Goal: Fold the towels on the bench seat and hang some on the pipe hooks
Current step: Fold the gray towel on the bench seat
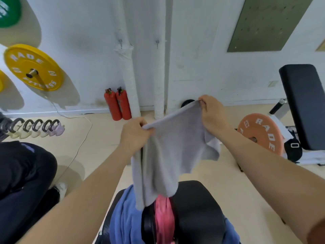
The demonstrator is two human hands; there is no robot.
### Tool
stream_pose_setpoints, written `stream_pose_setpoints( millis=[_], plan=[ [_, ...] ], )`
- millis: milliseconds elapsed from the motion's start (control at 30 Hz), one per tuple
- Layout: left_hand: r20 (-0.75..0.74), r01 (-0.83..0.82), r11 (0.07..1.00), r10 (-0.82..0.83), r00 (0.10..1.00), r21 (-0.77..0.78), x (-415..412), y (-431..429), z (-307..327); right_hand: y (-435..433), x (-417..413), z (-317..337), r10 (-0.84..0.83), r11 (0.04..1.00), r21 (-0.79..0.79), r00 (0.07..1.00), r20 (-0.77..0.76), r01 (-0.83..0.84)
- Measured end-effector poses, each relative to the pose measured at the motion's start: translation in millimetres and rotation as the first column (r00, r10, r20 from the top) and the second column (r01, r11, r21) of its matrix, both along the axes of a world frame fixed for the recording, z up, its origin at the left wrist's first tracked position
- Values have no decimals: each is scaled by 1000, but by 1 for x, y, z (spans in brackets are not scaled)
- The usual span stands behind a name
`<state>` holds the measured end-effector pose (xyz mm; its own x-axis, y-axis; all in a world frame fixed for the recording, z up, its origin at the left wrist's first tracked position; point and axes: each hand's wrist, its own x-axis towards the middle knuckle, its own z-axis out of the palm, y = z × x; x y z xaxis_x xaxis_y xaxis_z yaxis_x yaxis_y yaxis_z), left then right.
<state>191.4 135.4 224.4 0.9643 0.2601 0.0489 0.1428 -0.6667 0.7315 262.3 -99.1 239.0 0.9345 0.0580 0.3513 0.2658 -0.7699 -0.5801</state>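
Note:
I hold a grey towel (168,152) up in the air above the black bench seat (197,208). My left hand (134,132) pinches its top left corner and my right hand (212,113) pinches the top right corner, which sits higher. The towel hangs down with its lower end reaching the seat. A blue towel (123,219) and a pink towel (163,219) lie bunched on the seat. Two white wrapped pipes (128,74) stand against the wall ahead, each with a small metal hook: the left hook (120,42) and the right hook (157,42).
Two red fire extinguishers (117,104) stand on the floor by the left pipe. A yellow weight plate (33,67) hangs on the left wall. An orange plate (260,132) and another black bench (306,106) are at right. A person in dark clothes (22,182) sits at left.

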Motion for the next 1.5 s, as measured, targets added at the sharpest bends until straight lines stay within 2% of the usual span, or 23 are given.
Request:
stream_pose_setpoints(
  millis=[67,133,233,300,333,400,467,533,600,700,767,833,900,1000,1067,1133,1200,1267,1300,1367,1400,1500],
  plan=[
    [189,-92,993,76,979,74,14,7,17,4,6,20,-62,998,-5,993,101,63],
    [331,-106,984,54,942,142,21,17,40,4,7,36,-129,991,63,975,180,120],
    [361,-80,958,-26,932,276,17,36,50,-4,-4,30,-114,993,51,976,188,106],
    [285,-59,940,-43,958,337,6,49,30,-10,-17,3,-112,993,-18,982,153,116],
    [196,-6,925,-74,978,379,-1,54,12,-14,-26,-15,-110,990,-73,987,121,119],
    [-104,214,861,-187,977,461,-19,58,-31,-22,-51,-56,-65,970,-230,997,37,72],
    [-385,432,793,-271,882,431,-47,59,-80,-28,-90,-106,17,940,-338,993,-117,-55],
    [-529,553,774,-344,776,308,-80,61,-125,-36,-133,-158,5,916,-377,943,-332,-137],
    [-636,618,758,-374,675,209,-113,61,-158,-42,-176,-200,-69,884,-440,886,-459,-159],
    [-707,667,739,-418,570,101,-142,58,-190,-45,-223,-235,-111,850,-480,819,-563,-216],
    [-699,684,720,-428,573,119,-149,56,-197,-40,-238,-241,-167,838,-507,789,-591,-202],
    [-689,670,729,-415,594,138,-153,55,-202,-33,-244,-244,-260,883,-465,756,-601,-66],
    [-686,624,772,-391,614,119,-157,55,-206,-28,-246,-245,-325,937,-317,697,-639,147],
    [-645,414,910,-301,703,26,-165,52,-211,-27,-244,-240,-330,924,-119,601,-728,363],
    [-580,220,975,-176,795,7,-171,50,-215,-32,-243,-248,-368,872,-95,516,-773,480],
    [-532,81,997,-68,844,0,-177,50,-221,-43,-241,-271,-470,784,-142,428,-772,605],
    [-521,12,1000,-15,853,-10,-179,48,-225,-43,-240,-277,-479,741,-139,370,-796,657],
    [-515,27,999,-11,857,25,-180,47,-229,-27,-241,-261,-443,707,-78,355,-823,703],
    [-501,41,998,-12,865,47,-180,48,-231,-22,-243,-260,-448,654,-52,330,-831,755],
    [-472,21,998,11,882,63,-183,48,-234,-16,-249,-262,-478,476,-57,204,-854,878],
    [-463,-11,998,41,886,67,-185,49,-235,-15,-251,-265,-460,393,-29,169,-872,919],
    [-469,-92,989,137,872,119,-187,51,-235,-18,-248,-269,-340,173,82,138,-930,981]
  ],
)
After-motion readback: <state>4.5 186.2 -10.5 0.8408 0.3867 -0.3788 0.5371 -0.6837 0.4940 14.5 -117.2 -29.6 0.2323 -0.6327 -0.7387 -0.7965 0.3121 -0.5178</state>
